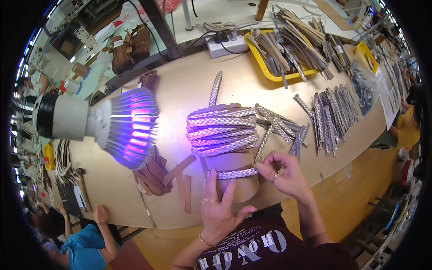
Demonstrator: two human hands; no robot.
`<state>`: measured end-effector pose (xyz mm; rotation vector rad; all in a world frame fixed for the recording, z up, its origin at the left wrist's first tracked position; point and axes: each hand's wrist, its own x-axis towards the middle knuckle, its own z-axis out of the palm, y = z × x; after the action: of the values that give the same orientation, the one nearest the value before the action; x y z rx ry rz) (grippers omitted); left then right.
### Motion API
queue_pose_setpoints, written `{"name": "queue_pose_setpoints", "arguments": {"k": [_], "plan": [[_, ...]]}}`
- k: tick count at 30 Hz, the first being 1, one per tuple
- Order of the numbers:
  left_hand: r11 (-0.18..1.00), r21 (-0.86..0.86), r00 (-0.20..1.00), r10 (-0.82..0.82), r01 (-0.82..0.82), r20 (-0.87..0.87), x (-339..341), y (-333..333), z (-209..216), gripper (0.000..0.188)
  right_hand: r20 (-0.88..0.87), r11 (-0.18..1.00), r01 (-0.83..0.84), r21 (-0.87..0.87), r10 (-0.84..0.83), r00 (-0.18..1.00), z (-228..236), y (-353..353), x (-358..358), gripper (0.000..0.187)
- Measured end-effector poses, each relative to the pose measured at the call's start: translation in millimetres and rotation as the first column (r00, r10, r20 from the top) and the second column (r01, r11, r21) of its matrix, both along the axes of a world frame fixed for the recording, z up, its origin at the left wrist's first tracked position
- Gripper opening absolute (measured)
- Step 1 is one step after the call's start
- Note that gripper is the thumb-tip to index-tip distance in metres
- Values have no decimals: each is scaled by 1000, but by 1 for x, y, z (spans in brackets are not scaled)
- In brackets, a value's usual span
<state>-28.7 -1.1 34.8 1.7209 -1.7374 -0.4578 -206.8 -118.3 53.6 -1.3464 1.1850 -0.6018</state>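
Observation:
A short silvery braided strap (237,173) lies across a tan curved form (243,191) in front of me. My left hand (220,209) has its fingers stretched apart, with fingertips resting at the left end of that strap. The thumb and forefinger of my right hand (284,174) pinch together at its right end. Just beyond, several matching braided straps (222,130) lie in rows across the same form, tinted violet by the light. Another braided strap (264,144) slants down beside the form, close to my right hand.
A finned lamp (130,128) glows violet at left. Loose braided straps (330,117) lie at right. Brown strips (155,175) sit left of the form. A yellow tray (272,75) of strips and a white power strip (227,46) stand behind. A person in blue (90,245) works at lower left.

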Motion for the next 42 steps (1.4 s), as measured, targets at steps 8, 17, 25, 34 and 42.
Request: {"name": "queue_pose_setpoints", "arguments": {"k": [8,17,25,34,42], "plan": [[1000,25,982,-3,-1,191,0,-2,6,79,85,998,51,41,-55,995,-22,5,1,29],[999,14,973,-34,32,229,2,-1,4,81,109,996,74,46,-79,991,-35,15,4,30],[1000,-7,976,-26,28,216,2,-1,3,80,127,994,80,79,-89,988,-40,17,7,31],[996,-94,985,4,12,170,-2,1,-12,88,39,988,105,111,-110,993,-44,25,12,27],[953,-276,975,172,-128,142,-17,0,-33,73,147,959,278,-47,-269,952,-70,36,18,13]]}}
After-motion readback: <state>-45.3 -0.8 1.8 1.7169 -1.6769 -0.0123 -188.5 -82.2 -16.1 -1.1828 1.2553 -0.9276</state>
